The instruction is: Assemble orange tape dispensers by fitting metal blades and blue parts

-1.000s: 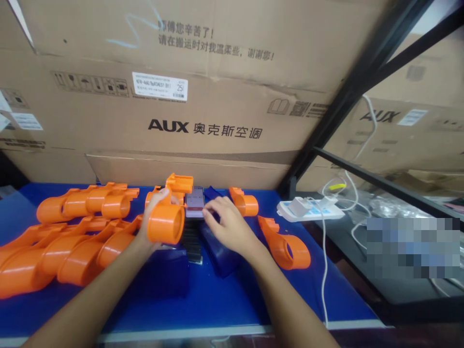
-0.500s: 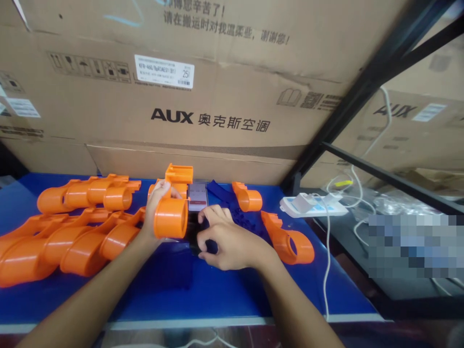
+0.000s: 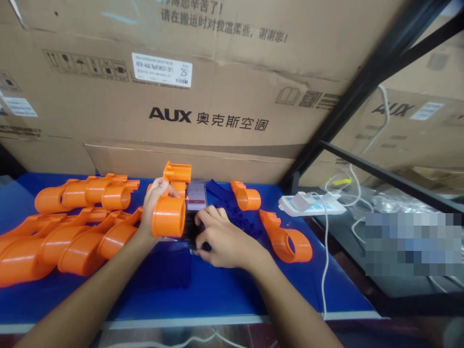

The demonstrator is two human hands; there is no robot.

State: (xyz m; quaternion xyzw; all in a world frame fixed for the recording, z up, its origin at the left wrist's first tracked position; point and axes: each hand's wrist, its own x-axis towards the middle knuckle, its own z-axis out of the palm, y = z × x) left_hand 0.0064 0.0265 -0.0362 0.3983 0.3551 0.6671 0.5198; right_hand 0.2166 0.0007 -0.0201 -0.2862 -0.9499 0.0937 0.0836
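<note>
My left hand (image 3: 150,205) is closed around an orange plastic part (image 3: 167,217), a short wide cylinder with a bracket-like end rising above my fingers. To its right, my right hand (image 3: 228,241) is held low with its fingers curled, thumb and fingertips against a dark, glossy area (image 3: 190,227). What those fingertips grip, if anything, is hidden. Just beyond them lies a phone (image 3: 196,192) with its screen lit. Dark blue small pieces (image 3: 235,212) lie behind my right hand.
Rows of similar orange parts (image 3: 79,246) fill the left of the blue tabletop (image 3: 232,299). Two more orange parts (image 3: 295,246) lie at the right. A white power strip (image 3: 311,205) with cables sits by the black frame (image 3: 348,87). A large cardboard box (image 3: 210,145) stands behind.
The view has shifted very slightly. Both hands stay nearly in place, and the orange part is still in my left hand. My right fingers remain curled at the dark area.
</note>
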